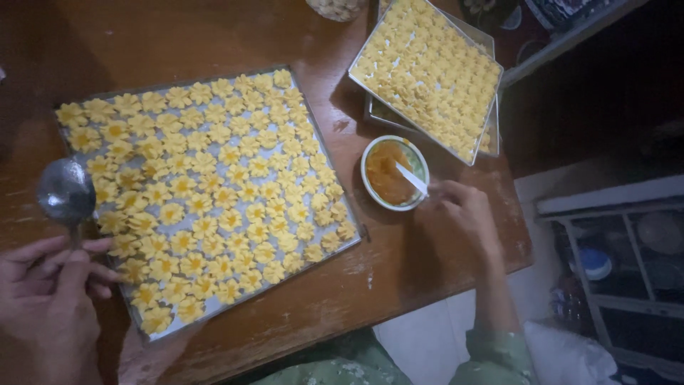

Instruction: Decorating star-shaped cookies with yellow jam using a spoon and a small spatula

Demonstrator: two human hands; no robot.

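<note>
Large metal tray (335, 167), centre-left of frame: full of yellow flower-shaped dough cookies (206, 199); most show a darker orange centre, a few near the right edge look paler.

Right hand (463, 214), centre-right, pinches a small white stick (412, 178) dipped in a green-rimmed bowl of orange filling (388, 173).

Left hand (46, 296), lower left, grips a round metal spoon (65, 191), bowl resting beside the tray.

Second tray of pale cookies (427, 71), upper right, appears unfilled.

Dim, warm indoor light falls brightest on the tray of cookies (206, 192) near centre — corners sink into shadow, darkest toward two o'clock. The spoon (65, 191) at nine o'clock shows dull glare; edges look soft, slightly smeared.
</note>
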